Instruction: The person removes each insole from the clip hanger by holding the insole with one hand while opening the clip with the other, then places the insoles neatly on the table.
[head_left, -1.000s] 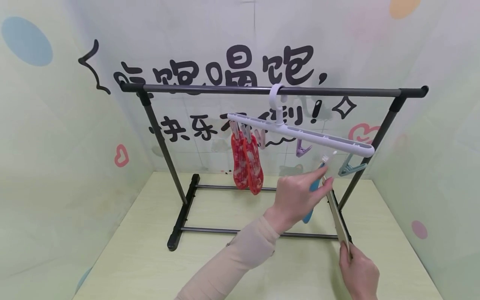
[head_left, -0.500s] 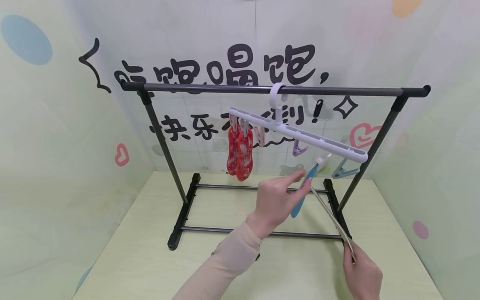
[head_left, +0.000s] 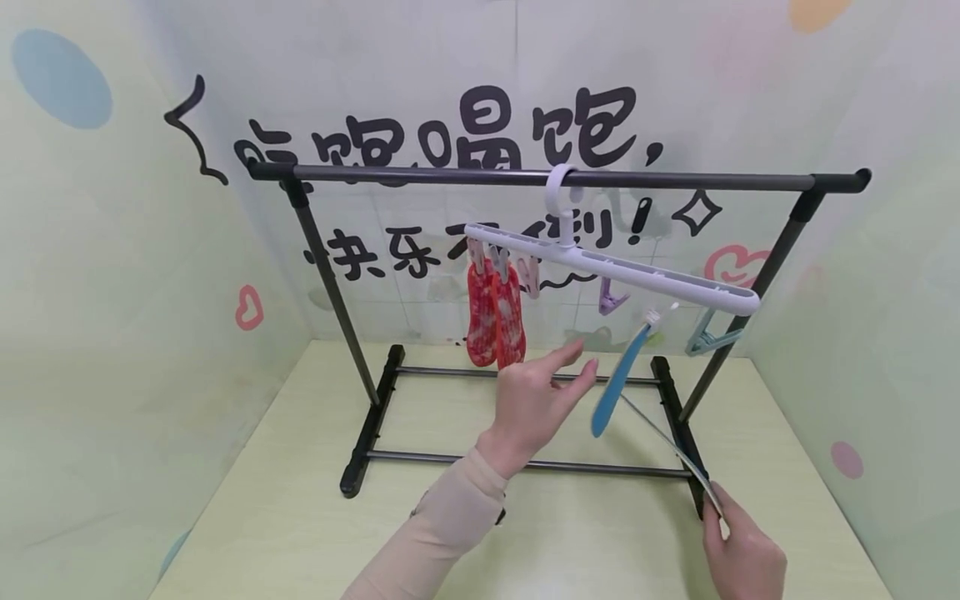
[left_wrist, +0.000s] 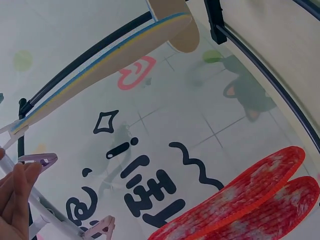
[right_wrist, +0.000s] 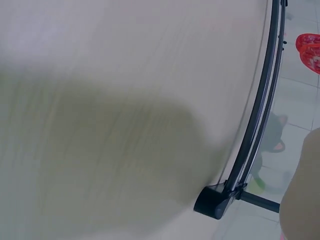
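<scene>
A blue-backed insole (head_left: pixel 619 383) hangs from a white clip (head_left: pixel 660 315) toward the right of a lilac hanger (head_left: pixel 622 268). My left hand (head_left: pixel 531 408) is just left of it, thumb and forefinger apart, with nothing between them. The left wrist view shows that insole's beige face (left_wrist: pixel 120 52) with a blue and yellow edge. My right hand (head_left: pixel 744 554) pinches the near end of a thin beige insole (head_left: pixel 667 442), whose far end points up toward the hanging one. Two red mottled insoles (head_left: pixel 497 321) hang from clips at the hanger's left; my left hand overlaps their lower tips.
The hanger hooks over the top bar (head_left: pixel 420 176) of a black rack standing on a pale table (head_left: pixel 585 542). A pink clip (head_left: pixel 529 277), a purple clip (head_left: pixel 611 297) and a light-blue clip (head_left: pixel 712 335) also hang from it. A printed backdrop (head_left: pixel 510 50) surrounds the table.
My left hand has let go of the blue insole and drawn away left, leaving it hanging. The hanger swung and has come back. My right hand has moved slightly right with the beige insole.
</scene>
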